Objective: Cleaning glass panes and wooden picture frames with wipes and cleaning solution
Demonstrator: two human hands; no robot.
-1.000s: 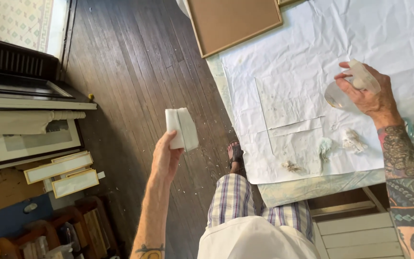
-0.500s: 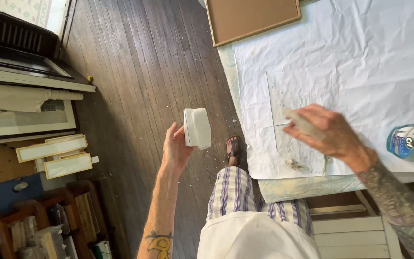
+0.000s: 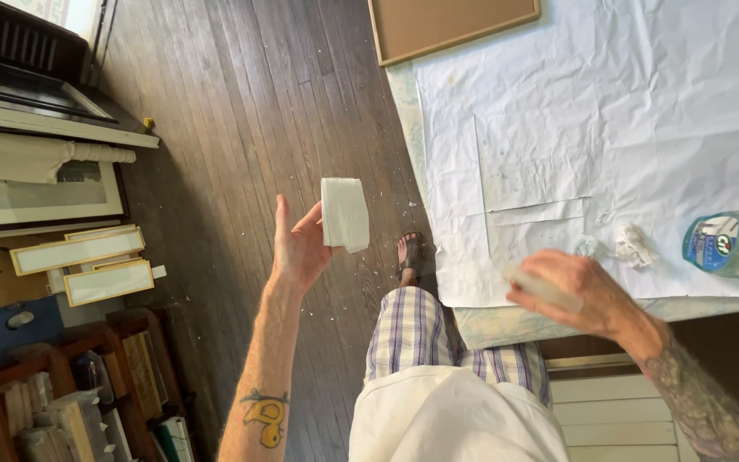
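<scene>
**Folded white pad in the left hand, pale object in the right, at the near edge of a paper-covered table**

Head view: The person stands at the near left corner of a table covered with creased white paper. The left hand is raised over the dark wooden floor, palm turned up, with the fingers partly spread. Its fingertips pinch a folded white pad, which may be cloth or paper towel. The pad stands upright, to the left of the table and clear of it.

The right hand hovers over the near edge of the table, blurred. Its fingers are curled around a pale, elongated object that sticks out to the left of the hand. What the object is cannot be told.

Just beyond the right hand, a small crumpled white wad lies on the paper, with a smaller scrap beside it to the left. At the right edge of the view a clear spray bottle with bluish liquid lies on its side on the paper, near the table's front edge. At the far end of the table rests a brown board in a thin wooden frame.

To the left, on the floor, framed pictures and narrow gold-edged frames lean together. One sandalled foot shows on the floor between the pad and the table.
</scene>
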